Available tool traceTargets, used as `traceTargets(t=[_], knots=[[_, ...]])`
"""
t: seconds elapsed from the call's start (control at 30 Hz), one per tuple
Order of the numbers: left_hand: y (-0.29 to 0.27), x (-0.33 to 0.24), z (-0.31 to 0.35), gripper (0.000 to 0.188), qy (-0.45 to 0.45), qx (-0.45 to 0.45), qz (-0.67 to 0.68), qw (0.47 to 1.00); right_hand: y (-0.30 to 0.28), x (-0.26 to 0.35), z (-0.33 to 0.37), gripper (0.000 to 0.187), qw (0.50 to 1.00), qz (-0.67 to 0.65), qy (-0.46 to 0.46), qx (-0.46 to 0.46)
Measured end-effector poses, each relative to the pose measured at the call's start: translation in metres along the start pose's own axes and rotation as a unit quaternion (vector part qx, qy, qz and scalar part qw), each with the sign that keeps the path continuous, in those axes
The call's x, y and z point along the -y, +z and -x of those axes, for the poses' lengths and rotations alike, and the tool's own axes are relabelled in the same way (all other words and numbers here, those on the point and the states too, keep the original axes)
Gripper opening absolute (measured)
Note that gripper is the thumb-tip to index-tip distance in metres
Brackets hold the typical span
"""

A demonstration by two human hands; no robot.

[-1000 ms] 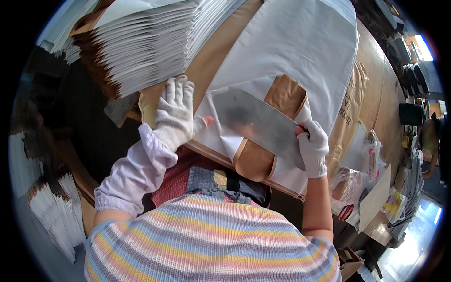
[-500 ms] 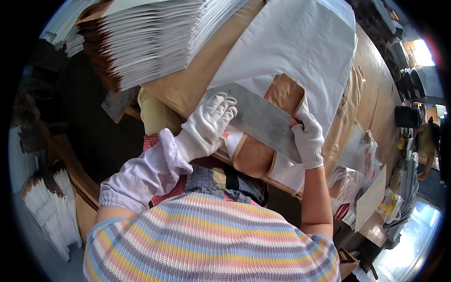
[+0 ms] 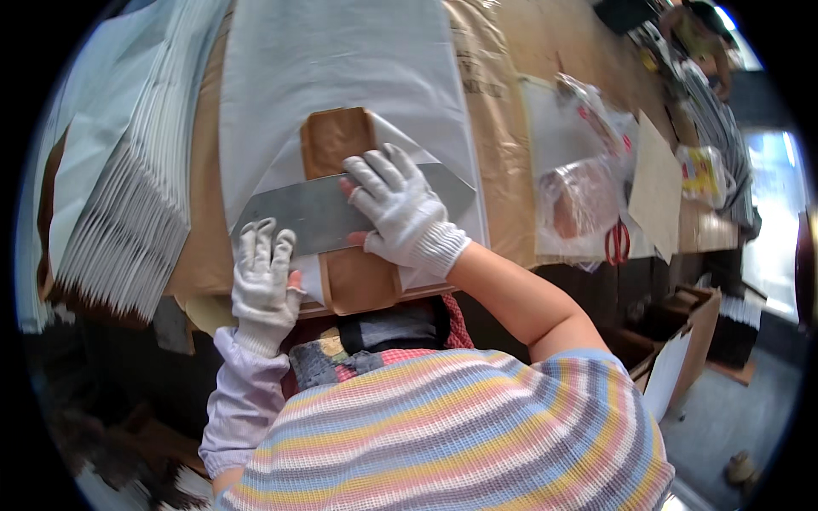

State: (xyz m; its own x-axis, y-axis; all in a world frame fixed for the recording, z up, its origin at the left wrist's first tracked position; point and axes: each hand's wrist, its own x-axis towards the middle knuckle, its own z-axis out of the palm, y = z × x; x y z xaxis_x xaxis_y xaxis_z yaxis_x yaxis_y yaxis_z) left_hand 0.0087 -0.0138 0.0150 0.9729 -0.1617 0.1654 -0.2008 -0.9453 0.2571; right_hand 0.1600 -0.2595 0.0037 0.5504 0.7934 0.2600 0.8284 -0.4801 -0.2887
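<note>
A long grey metal plate [image 3: 311,213] lies across the folded near end of a white paper sack [image 3: 341,60]. Brown paper shows on either side of the plate: a far flap [image 3: 328,146] and a near flap [image 3: 362,285]. My left hand [image 3: 267,281], in a white knitted glove, rests with fingers stretched out at the plate's left end. Over the middle and right of the plate lies my right hand [image 3: 402,209], gloved too, fingers extended and thumb apart. Bare fingertips poke through that glove. Part of the plate is hidden beneath the right hand.
To the left stands a thick stack of folded white sacks [image 3: 141,204] with brown ends. On the table's right are clear plastic wrapping [image 3: 584,200], red-handled scissors [image 3: 618,243] and a beige board [image 3: 654,187]. An open cardboard box [image 3: 694,307] sits beyond; another person [image 3: 699,43] is far right.
My right hand has let go of the plate's right end and now lies flat over it. My left hand has come down onto the plate's left end. The view has turned.
</note>
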Motion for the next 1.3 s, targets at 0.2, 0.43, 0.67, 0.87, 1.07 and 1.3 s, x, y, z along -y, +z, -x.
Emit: traceTargets(t=[0.2,0.43,0.67,0.87,1.07,1.3], knots=[[0.007,0.000,0.001,0.061,0.005,0.020,-0.031,0.999,0.001,-0.004,0.007,0.078,1.000,0.014,0.008,0.017],[0.007,0.007,0.005,0.063,0.009,0.016,-0.043,0.999,0.001,-0.007,0.001,0.083,0.998,-0.008,-0.025,0.059],[-0.011,-0.009,-0.013,0.063,0.019,0.007,-0.031,0.999,-0.014,-0.010,-0.003,0.076,0.995,-0.087,-0.039,0.020],[0.010,0.008,0.007,0.065,0.019,0.030,-0.015,0.999,0.005,-0.010,0.000,0.082,0.996,-0.068,-0.045,0.028],[0.012,0.003,0.011,0.065,0.006,0.037,-0.021,0.999,-0.003,-0.010,0.008,0.081,0.996,-0.081,-0.034,0.025],[-0.013,0.006,-0.016,0.069,0.093,0.029,0.034,0.995,-0.003,-0.022,0.004,0.026,0.979,-0.161,-0.051,-0.114]])
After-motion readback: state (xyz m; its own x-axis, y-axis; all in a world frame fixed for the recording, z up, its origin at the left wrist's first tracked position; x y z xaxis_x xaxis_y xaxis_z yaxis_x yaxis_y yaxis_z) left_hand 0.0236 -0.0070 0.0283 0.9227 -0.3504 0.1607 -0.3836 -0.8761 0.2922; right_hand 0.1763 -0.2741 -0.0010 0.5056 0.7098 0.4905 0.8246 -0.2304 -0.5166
